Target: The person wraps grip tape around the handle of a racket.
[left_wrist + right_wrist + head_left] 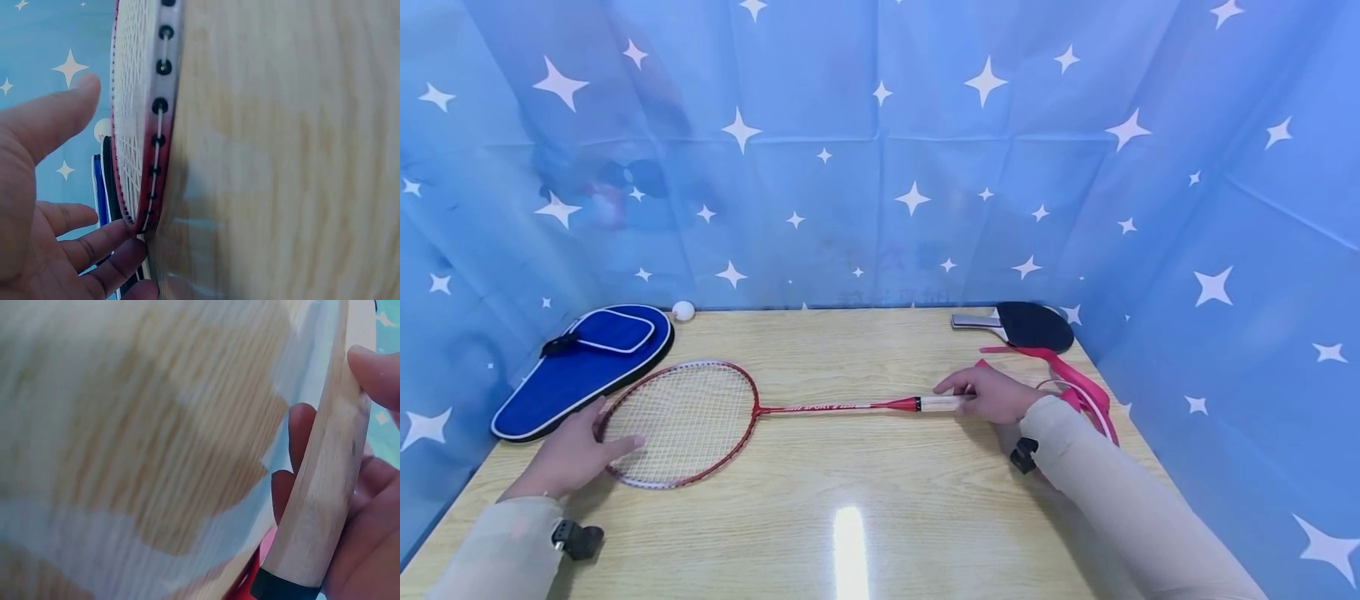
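Observation:
A red and white badminton racket point(835, 407) lies across the table, its strung head at the left and its wooden handle point(328, 469) at the right. My right hand point(996, 395) grips that handle, thumb on one side and fingers round the other. At the racket head's outer rim point(153, 144), my left hand point(574, 450) has its fingers touching the frame edge, while the thumb reaches over the strings, apart from them in the left wrist view. The left fingers point(94, 250) are only loosely bent.
Behind my left hand lies a blue paddle case point(572, 375) with a white ball point(682, 311) beside it. At the back right is a black table tennis paddle point(1036, 326). A pink-red object with a white curved edge point(1093, 400) lies partly behind my right forearm.

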Tool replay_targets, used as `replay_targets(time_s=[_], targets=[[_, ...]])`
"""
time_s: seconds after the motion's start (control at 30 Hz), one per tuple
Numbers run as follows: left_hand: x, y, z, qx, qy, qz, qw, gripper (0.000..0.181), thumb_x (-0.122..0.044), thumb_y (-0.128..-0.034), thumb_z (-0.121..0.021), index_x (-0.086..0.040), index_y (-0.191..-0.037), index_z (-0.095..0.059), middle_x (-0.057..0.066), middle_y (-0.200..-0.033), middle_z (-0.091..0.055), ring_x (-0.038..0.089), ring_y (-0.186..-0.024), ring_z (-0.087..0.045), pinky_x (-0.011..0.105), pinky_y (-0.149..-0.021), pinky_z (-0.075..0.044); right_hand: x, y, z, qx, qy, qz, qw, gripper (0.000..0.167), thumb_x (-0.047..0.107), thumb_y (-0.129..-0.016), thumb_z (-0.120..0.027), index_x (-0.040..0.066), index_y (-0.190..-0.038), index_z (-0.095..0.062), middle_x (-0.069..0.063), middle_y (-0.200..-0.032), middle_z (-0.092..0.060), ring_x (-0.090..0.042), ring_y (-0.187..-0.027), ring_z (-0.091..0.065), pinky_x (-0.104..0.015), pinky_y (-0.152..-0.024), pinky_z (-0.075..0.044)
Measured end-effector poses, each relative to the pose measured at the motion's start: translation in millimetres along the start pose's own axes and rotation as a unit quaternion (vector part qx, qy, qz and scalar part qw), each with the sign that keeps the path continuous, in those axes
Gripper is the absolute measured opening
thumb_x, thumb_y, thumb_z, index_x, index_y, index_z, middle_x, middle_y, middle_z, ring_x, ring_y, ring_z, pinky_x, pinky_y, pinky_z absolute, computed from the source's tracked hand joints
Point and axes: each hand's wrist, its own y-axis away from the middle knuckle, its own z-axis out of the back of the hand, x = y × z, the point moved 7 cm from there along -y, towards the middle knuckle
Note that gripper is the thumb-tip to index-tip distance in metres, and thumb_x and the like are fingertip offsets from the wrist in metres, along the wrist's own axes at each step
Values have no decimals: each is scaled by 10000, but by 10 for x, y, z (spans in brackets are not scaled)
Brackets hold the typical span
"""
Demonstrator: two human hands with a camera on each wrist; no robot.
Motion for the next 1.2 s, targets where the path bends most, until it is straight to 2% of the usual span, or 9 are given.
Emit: replay_targets(time_s=[0.17, 0.33, 0.5, 0.63, 0.77, 0.9, 1.07, 1.13, 1.2], targets=[[-12, 8, 21, -172, 352, 92, 9992, 1189, -584, -988, -657, 134, -1608, 58, 471, -1595, -150, 699, -1414, -234, 802, -1087, -295, -7, 49, 40, -73, 18, -72, 9999, 413, 50, -994, -690, 288, -1327, -745, 7, -1346, -678, -193, -1109, -604, -506, -1042, -511], [-52, 56, 72, -620, 782, -17, 9950, 963, -442, -1085, -552, 71, -1643, 41, 432, -1634, -131, 664, -1381, -329, 781, -1050, -369, -30, 111, 88, -213, -31, -164, 9996, 408, 91, -976, -729, 307, -1322, -741, 11, -1278, -663, -202, -1078, -581, -488, -1002, -507], [-125, 68, 144, -1160, 1286, -197, 9847, 742, -293, -1129, -447, 29, -1669, -51, 400, -1660, -154, 614, -1404, -375, 730, -1048, -406, -31, 185, 115, -334, -138, -67, 9993, 408, 88, -965, -736, 281, -1323, -738, -6, -1163, -644, -224, -1026, -560, -429, -934, -495], [-169, 73, 188, -1417, 1620, -161, 9764, 694, -288, -1132, -419, -20, -1685, -97, 333, -1689, -198, 570, -1442, -400, 419, -1035, -549, -53, 230, 124, -455, -239, -54, 9987, 394, 92, -963, -740, 265, -1317, -742, -6, -1102, -642, -232, -962, -555, -397, -871, -485], [-230, 92, 185, -1528, 2072, -85, 9663, 719, -319, -1131, -424, -53, -1696, -68, 297, -1696, -231, 515, -1498, -354, 175, -985, -530, -87, 252, 118, -535, -361, -124, 9978, 390, 97, -963, -748, 261, -1317, -745, -8, -1074, -648, -237, -935, -552, -382, -835, -477], [-326, 75, 145, -1520, 2780, -216, 9482, 765, -283, -1132, -430, -47, -1688, 39, 302, -1706, -188, 444, -1551, -293, 103, -1000, -477, -86, 269, 116, -592, -530, -149, 9967, 402, 85, -961, -748, 254, -1325, -741, -30, -1044, -633, -252, -930, -550, -384, -821, -479], [-465, 63, 67, -1274, 3663, -241, 9214, 848, -262, -1133, -443, -139, -1671, 201, 313, -1718, -107, 357, -1514, -394, 58, -851, -511, -41, 279, 112, -706, -601, -90, 9957, 416, 57, -958, -739, 248, -1328, -738, -42, -1034, -617, -254, -932, -549, -390, -833, -481], [-523, 73, 44, -1196, 4033, -285, 9068, 871, -237, -1134, -443, -205, -1656, 254, 301, -1729, -55, 307, -1506, -413, 77, -867, -521, -30, 281, 109, -739, -611, -98, 9953, 424, 53, -957, -741, 256, -1329, -736, -40, -1050, -619, -253, -949, -550, -392, -848, -482], [-578, 88, 31, -1165, 4458, -373, 8867, 888, -199, -1133, -443, -253, -1644, 281, 278, -1739, -1, 264, -1519, -394, 88, -902, -516, -19, 286, 105, -735, -630, -119, 9952, 426, 62, -959, -745, 263, -1334, -732, -40, -1066, -620, -253, -964, -550, -394, -860, -482]])
